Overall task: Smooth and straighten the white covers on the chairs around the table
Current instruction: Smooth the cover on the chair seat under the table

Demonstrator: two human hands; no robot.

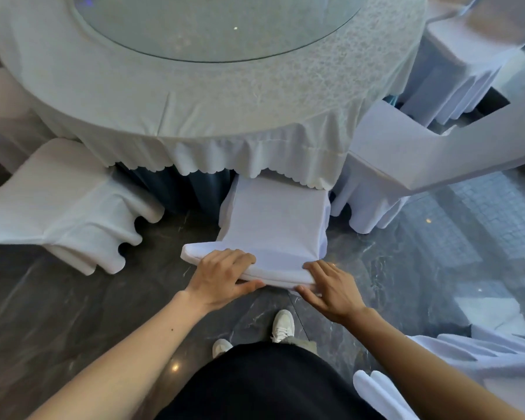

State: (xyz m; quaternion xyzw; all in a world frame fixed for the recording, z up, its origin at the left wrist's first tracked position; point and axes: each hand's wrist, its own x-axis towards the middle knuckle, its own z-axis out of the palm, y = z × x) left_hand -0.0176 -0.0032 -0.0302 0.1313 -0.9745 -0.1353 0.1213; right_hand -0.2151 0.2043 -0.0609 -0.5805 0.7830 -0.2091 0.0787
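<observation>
The white chair cover (273, 225) sits right before us, tucked against the tabletop (225, 101), our left grip (225, 277) curled over its top edge and our right grip (331, 294) flat-fingered on the corner: soft, light cloth, we reckon, best taken at corners and seams.

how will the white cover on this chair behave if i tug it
Probably floppy: the chair cover hangs in soft folds at its sides. Likely stretchy, since it lies taut and smooth over the seat. Seems thin: it creases where the right hand presses its corner, beside the gripping left hand.
</observation>
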